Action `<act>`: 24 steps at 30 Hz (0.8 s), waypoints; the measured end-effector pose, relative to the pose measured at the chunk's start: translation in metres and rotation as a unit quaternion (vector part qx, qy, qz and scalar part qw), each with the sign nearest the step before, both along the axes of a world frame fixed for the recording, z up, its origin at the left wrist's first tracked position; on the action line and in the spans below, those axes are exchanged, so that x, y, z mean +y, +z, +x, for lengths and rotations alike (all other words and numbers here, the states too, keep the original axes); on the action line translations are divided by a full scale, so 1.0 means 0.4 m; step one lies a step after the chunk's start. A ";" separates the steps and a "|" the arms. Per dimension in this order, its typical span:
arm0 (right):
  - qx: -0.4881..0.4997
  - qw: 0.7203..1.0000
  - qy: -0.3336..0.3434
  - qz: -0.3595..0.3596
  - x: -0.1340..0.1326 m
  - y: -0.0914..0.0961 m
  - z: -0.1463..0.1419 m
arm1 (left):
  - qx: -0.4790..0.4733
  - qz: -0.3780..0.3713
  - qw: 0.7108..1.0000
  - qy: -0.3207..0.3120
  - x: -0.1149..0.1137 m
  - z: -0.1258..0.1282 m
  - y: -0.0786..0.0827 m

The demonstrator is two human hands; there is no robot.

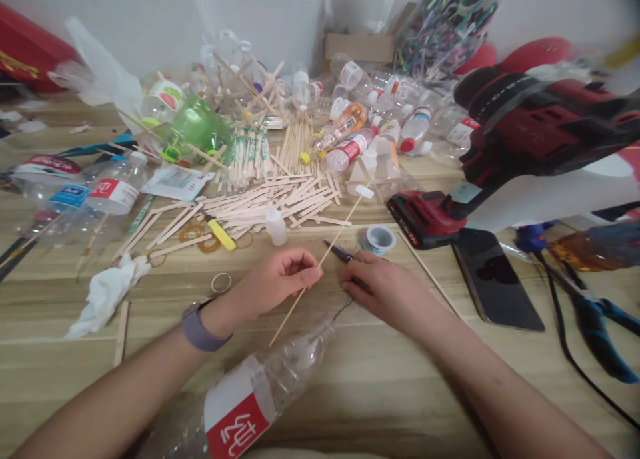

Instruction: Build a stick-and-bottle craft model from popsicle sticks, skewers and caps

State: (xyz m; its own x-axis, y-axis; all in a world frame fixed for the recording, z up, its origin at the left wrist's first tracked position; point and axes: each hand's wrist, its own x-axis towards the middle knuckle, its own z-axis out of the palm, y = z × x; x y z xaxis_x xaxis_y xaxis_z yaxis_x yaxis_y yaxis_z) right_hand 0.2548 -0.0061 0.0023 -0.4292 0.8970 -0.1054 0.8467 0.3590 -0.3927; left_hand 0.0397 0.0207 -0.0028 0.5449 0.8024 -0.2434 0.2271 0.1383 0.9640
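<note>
My left hand (287, 279) is closed in a pinch on a thin wooden skewer (334, 240), which slants up to the right. A small white piece (364, 191) shows at the skewer's far end; whether it is attached, I cannot tell. Low over the table, my right hand (373, 279) has its fingers curled around a black pen-like tool (338, 251), its tip pointing up and left. Below both hands a clear plastic bottle (295, 355) with a red and white label lies on its side, mouth toward my right hand. A thin dark wire (343, 309) runs near that mouth.
Beyond my hands lie a roll of tape (379, 239), a small white dropper bottle (275, 224), a yellow-handled tool (220, 233) and many flat wooden sticks (280, 202). Rightward are a red cordless drill (530, 125), a phone (495, 279) and pliers (595, 325). Several plastic bottles (350, 149) crowd the back.
</note>
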 end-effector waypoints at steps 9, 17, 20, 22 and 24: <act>0.219 0.973 -0.068 -0.005 -0.007 -0.004 -0.025 | -0.097 -0.081 0.992 -0.030 -0.013 0.003 -0.005; 0.363 0.917 -0.145 -0.078 -0.002 -0.021 -0.040 | -0.115 -0.140 0.984 -0.007 -0.011 0.006 -0.026; 0.471 0.834 -0.199 -0.208 -0.003 -0.013 -0.048 | -0.084 -0.120 0.989 -0.012 -0.011 0.008 -0.019; 0.518 0.783 -0.220 -0.265 -0.002 -0.009 -0.054 | -0.047 -0.110 0.992 -0.023 -0.013 0.009 -0.015; 0.539 0.753 -0.227 -0.302 -0.002 -0.008 -0.058 | -0.012 -0.098 0.994 -0.043 -0.015 0.009 -0.012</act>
